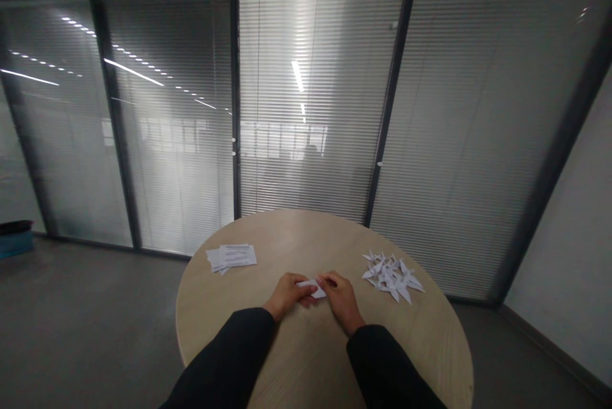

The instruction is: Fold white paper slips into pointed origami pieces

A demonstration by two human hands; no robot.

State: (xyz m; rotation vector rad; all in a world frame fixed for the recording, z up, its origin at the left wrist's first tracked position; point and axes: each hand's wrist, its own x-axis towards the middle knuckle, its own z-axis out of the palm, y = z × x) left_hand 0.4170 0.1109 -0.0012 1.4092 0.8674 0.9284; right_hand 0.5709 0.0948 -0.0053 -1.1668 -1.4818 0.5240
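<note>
Between my two hands is a small piece of folded white paper (317,291), just above the middle of the round table. My left hand (289,293) is closed on its left side, thumb on top. With bent fingers, my right hand (337,294) pinches the right end of the same paper. The exact folds are too small to make out, and the fingers hide part of them. To the right lies a heap of folded white paper cranes (391,276) with pointed tips. A loose stack of printed paper sheets (238,255) lies to the left.
The round wooden table (296,227) has its far edge close to a glass partition with blinds (310,103). Grey floor (105,320) surrounds the table. A blue container (16,241) stands at the far left, and a white wall (568,237) is on the right.
</note>
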